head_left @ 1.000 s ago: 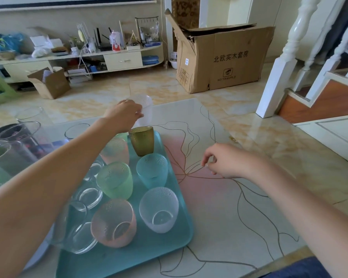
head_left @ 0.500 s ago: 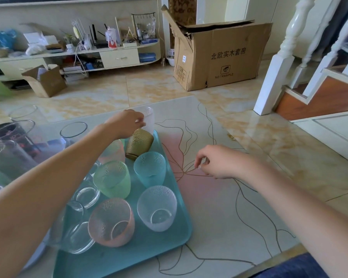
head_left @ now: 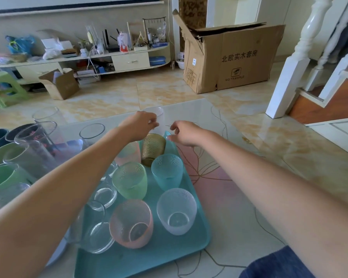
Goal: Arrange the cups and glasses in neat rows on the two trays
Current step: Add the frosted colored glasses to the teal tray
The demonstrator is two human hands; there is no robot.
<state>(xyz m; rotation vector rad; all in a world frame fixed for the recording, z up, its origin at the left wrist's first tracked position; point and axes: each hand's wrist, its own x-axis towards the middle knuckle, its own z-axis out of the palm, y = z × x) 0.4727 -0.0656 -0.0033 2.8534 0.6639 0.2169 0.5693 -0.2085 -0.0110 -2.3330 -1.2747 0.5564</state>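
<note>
A teal tray [head_left: 197, 241] on the table carries several textured cups: gold [head_left: 152, 147], blue [head_left: 166, 170], green [head_left: 130, 180], pink [head_left: 131, 223], clear frosted [head_left: 176, 210], and clear glasses [head_left: 105, 195] along its left side. My left hand [head_left: 138, 125] holds a frosted white cup [head_left: 159, 119] just beyond the tray's far end. My right hand [head_left: 186, 132] hovers over the tray's far right corner, fingers loosely curled and holding nothing, close to the white cup.
Tall clear glasses [head_left: 40, 135] and green and dark mugs [head_left: 2, 175] crowd the table's left side. The table's far edge [head_left: 189, 102] lies just beyond the hands. A large cardboard box [head_left: 229, 57] and stair posts [head_left: 287, 69] stand on the floor behind.
My right hand has moved left and forward from the table's middle to the tray's far right corner. My left hand still holds the white cup at the tray's far end.
</note>
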